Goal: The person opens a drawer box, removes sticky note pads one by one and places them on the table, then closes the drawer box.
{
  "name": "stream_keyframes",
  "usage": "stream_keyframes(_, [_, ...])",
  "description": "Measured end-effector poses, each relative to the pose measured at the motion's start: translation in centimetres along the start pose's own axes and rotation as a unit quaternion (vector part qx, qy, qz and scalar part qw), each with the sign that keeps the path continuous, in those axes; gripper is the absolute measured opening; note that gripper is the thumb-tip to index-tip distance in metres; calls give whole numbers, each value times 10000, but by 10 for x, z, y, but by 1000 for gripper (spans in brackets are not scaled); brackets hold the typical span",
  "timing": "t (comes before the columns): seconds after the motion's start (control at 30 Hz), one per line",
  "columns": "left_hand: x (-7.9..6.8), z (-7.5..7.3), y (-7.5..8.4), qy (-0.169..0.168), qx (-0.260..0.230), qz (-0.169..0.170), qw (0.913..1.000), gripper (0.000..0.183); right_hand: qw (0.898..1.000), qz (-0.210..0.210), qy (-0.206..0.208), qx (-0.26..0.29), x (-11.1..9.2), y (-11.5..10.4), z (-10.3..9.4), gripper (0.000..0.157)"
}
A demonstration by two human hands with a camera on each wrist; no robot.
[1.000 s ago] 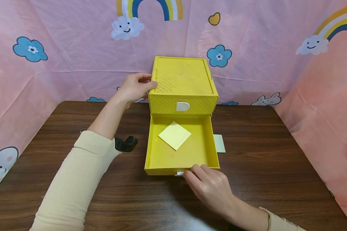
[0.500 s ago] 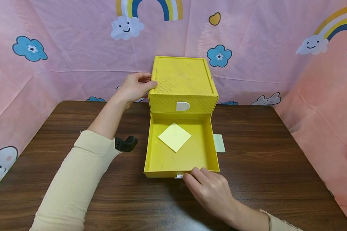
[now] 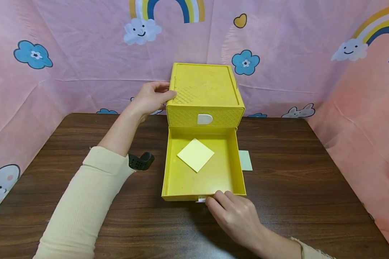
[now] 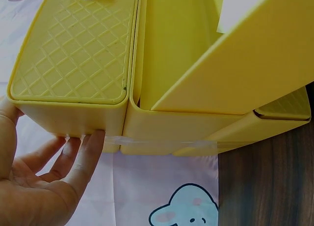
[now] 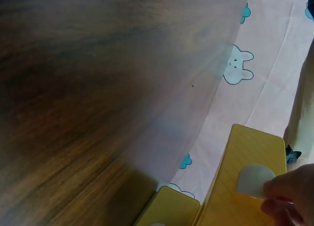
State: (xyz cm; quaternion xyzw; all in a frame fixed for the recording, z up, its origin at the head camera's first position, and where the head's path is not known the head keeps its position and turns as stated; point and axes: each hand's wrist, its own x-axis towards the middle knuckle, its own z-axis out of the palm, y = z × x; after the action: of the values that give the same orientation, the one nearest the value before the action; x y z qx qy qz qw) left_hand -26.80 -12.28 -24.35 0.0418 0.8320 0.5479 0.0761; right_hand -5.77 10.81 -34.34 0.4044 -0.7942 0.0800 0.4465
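A yellow cabinet point(image 3: 207, 84) of stacked drawers stands at the back of the table. My left hand point(image 3: 151, 98) holds its upper left side, thumb over the top edge; in the left wrist view the fingertips point(image 4: 93, 142) press the side wall. The middle drawer point(image 3: 210, 181) is pulled far out. My right hand point(image 3: 236, 216) pinches the white handle point(image 5: 255, 181) on this drawer's front. Inside lies a pale yellow square of paper point(image 3: 196, 155), like a sticky note, turned cornerwise. The top drawer, with its white tab point(image 3: 205, 119), is closed.
Under the drawer's right side, a pale green paper slip point(image 3: 245, 160) sticks out, partly hidden. A lower drawer unit point(image 4: 287, 108) sits beneath the pulled-out one. Dark wooden table point(image 3: 295, 187); pink printed cloth point(image 3: 278, 39) hangs behind and at both sides.
The middle drawer has slid slightly farther out toward me, with my right hand still on its handle. The yellow paper has come along with it. My left hand has stayed put.
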Motion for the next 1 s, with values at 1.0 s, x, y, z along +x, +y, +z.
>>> stream_keyframes(1.0, [0,-1,0,-40,18,44,10000,54,9978,-321,-154,-561,-12,-3,4,25])
